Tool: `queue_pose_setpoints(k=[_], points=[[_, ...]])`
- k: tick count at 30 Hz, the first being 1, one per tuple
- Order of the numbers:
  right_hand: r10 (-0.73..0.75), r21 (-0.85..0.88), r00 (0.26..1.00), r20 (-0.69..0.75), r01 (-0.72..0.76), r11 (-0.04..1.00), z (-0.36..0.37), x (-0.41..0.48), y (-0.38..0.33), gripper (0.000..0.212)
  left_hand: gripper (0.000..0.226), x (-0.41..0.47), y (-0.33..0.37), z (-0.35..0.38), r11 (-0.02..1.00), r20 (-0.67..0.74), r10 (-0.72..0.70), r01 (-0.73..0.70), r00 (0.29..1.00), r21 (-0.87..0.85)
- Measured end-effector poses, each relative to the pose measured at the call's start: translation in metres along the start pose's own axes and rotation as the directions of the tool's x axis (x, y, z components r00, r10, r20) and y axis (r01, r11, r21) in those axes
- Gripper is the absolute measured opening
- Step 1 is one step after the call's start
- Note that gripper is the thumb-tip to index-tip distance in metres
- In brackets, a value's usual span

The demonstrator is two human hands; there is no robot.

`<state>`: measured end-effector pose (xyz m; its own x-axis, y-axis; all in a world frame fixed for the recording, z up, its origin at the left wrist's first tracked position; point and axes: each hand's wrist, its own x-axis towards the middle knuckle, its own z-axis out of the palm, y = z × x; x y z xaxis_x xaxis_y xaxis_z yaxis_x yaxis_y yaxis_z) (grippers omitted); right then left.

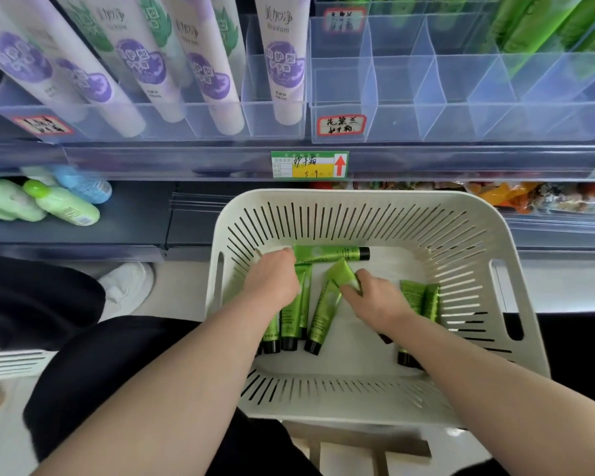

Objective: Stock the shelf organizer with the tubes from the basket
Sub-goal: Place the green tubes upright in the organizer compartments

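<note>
A white slotted basket (pixel 461 235) sits in front of me below the shelf. Several green tubes with black caps lie on its floor. My left hand (pixel 272 278) reaches in and grips the flat end of a green tube (pixel 334 254) lying crosswise at the back. My right hand (pixel 375 297) pinches the crimped end of another green tube (pixel 344 274). More green tubes (pixel 323 314) lie between my forearms, and two (pixel 423 298) lie by the right wall. Above, the clear shelf organizer (pixel 426 121) has open compartments; green tubes (pixel 547 25) stand in its far right part.
A left clear organizer (pixel 152 121) holds white tubes with purple prints (pixel 285 63). A green price tag (pixel 309 164) hangs on the shelf rail. Green and blue bottles (pixel 62 204) lie on the lower left shelf. Snack packs (pixel 529 197) fill the lower right shelf.
</note>
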<state>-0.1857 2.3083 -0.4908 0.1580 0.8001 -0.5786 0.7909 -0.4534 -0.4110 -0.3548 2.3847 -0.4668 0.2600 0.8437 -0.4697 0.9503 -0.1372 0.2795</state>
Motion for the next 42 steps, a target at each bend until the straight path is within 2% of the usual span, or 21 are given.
queue_pose_setpoints(k=[2, 5, 10, 13, 15, 19, 24, 28, 33, 39, 42], points=[[-0.048, 0.028, 0.999, -0.001, 0.048, 0.998, -0.007, -0.004, 0.002, 0.033, 0.036, 0.0, 0.003, 0.005, 1.0, 0.039, 0.011, -0.012, 0.999, 0.024], [-0.144, 0.087, 0.988, -0.054, 0.148, 0.985, -0.017, -0.012, 0.002, 0.018, 0.047, -0.001, 0.003, 0.015, 0.998, 0.033, 0.006, -0.008, 0.999, 0.063], [-0.218, 0.109, 0.971, -0.099, 0.228, 0.968, -0.025, -0.022, 0.006, 0.021, 0.06, -0.011, 0.013, 0.036, 0.99, 0.075, -0.034, 0.023, 0.997, 0.141], [-0.217, 0.098, 0.964, -0.155, 0.234, 0.967, -0.032, -0.024, 0.01, 0.021, 0.064, -0.012, 0.019, 0.042, 0.995, 0.077, -0.058, 0.051, 0.995, 0.086], [-0.22, 0.058, 0.959, -0.18, 0.233, 0.971, -0.038, -0.028, 0.013, 0.021, 0.056, -0.014, 0.02, 0.044, 0.996, 0.081, -0.083, 0.08, 0.993, 0.032], [-0.254, -0.038, 0.941, -0.225, 0.252, 0.967, -0.052, -0.037, 0.015, 0.025, 0.017, -0.02, 0.029, 0.04, 0.997, 0.063, -0.076, 0.073, 0.995, 0.038], [-0.319, -0.121, 0.888, -0.332, 0.295, 0.948, -0.07, -0.052, 0.008, 0.024, 0.014, -0.034, 0.048, 0.005, 0.979, -0.098, 0.106, -0.121, 0.99, -0.162], [-0.397, -0.25, 0.787, -0.472, 0.312, 0.916, -0.099, -0.067, 0.003, 0.024, 0.021, -0.051, 0.073, -0.035, 0.909, -0.261, 0.234, -0.306, 0.937, -0.282], [-0.456, -0.343, 0.577, -0.677, 0.301, 0.89, -0.172, -0.099, -0.007, 0.023, 0.015, -0.064, 0.12, -0.1, 0.794, -0.49, 0.338, -0.523, 0.803, -0.309], [-0.465, -0.369, 0.334, -0.82, 0.313, 0.875, -0.251, -0.132, -0.017, 0.022, 0.019, -0.061, 0.181, -0.184, 0.67, -0.722, 0.287, -0.67, 0.63, -0.319], [-0.461, -0.379, 0.258, -0.849, 0.309, 0.872, -0.275, -0.13, -0.019, 0.023, 0.022, -0.048, 0.204, -0.213, 0.679, -0.773, 0.252, -0.676, 0.582, -0.287]])
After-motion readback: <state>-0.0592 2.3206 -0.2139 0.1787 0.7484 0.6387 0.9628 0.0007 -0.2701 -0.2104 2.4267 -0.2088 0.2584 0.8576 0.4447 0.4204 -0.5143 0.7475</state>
